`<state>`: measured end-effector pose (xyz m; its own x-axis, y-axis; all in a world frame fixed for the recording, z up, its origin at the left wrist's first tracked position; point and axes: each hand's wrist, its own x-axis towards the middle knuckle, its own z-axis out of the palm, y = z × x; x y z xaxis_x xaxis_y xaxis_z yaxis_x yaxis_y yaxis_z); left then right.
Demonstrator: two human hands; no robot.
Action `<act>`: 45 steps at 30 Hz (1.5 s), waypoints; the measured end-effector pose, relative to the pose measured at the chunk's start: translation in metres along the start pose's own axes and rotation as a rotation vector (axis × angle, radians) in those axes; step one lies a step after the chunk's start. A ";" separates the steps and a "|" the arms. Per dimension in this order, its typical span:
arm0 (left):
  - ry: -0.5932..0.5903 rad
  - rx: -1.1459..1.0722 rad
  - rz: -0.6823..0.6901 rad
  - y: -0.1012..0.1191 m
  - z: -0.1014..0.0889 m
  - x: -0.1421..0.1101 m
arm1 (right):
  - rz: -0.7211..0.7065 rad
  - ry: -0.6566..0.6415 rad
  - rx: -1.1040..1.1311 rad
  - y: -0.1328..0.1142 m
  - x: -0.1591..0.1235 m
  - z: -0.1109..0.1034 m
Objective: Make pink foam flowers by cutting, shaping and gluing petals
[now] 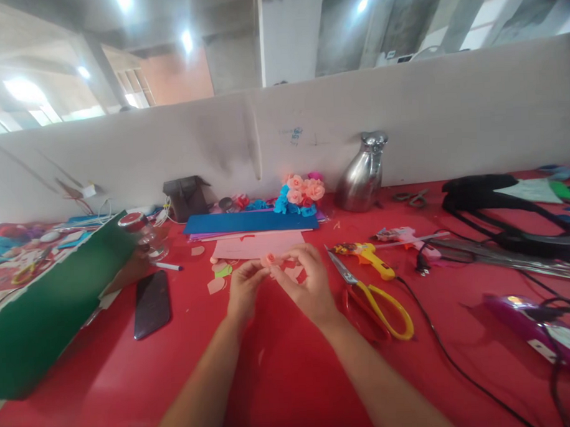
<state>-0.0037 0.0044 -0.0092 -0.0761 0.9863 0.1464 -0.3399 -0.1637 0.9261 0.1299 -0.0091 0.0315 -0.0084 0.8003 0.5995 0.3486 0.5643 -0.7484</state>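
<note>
A small pink paper flower [270,259] is held up between my two hands above the red table. My left hand [244,291] pinches it from below and the left. With thumb and fingers closed at its right side, my right hand [310,284] grips the flower's edge. Just beyond my hands lies a pink paper sheet [253,246], under a stack of blue and purple sheets [248,223]. Cut pink petal pieces [216,285] and a light green piece [223,271] rest left of my hands. Finished pink and blue flowers [303,191] stand behind the stack.
Scissors with yellow handles [386,306] and a yellow glue gun [370,257] lie right of my hands, its cord trailing forward. A black phone [152,305], a glass jar [148,237] and a green board [59,308] are on the left. A steel jug [364,173] stands behind.
</note>
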 end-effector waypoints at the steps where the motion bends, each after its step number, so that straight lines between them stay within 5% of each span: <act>1: -0.001 -0.003 -0.003 0.000 0.000 0.000 | -0.028 0.001 -0.041 0.000 0.000 0.000; 14: -0.009 0.071 -0.023 0.001 -0.001 -0.002 | -0.236 0.117 -0.275 0.008 -0.003 0.005; 25: -0.019 -0.040 -0.039 0.002 0.003 -0.004 | -0.628 0.129 -0.484 0.005 -0.010 -0.001; 28: -0.001 -0.098 -0.044 0.001 0.001 -0.002 | -0.495 0.117 -0.297 0.002 -0.009 -0.002; 32: 0.020 -0.079 -0.051 0.000 -0.001 -0.001 | 0.064 0.034 0.131 0.005 -0.002 0.000; 36: -0.055 -0.044 -0.031 0.001 -0.001 0.000 | 0.503 -0.253 0.508 0.010 0.004 0.003; 45: -0.062 -0.037 -0.035 0.002 0.000 -0.001 | 0.573 -0.290 0.637 0.011 0.003 0.000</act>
<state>-0.0040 0.0026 -0.0071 -0.0058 0.9906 0.1364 -0.3755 -0.1286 0.9179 0.1341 -0.0009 0.0249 -0.2591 0.9642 0.0564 -0.2119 0.0002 -0.9773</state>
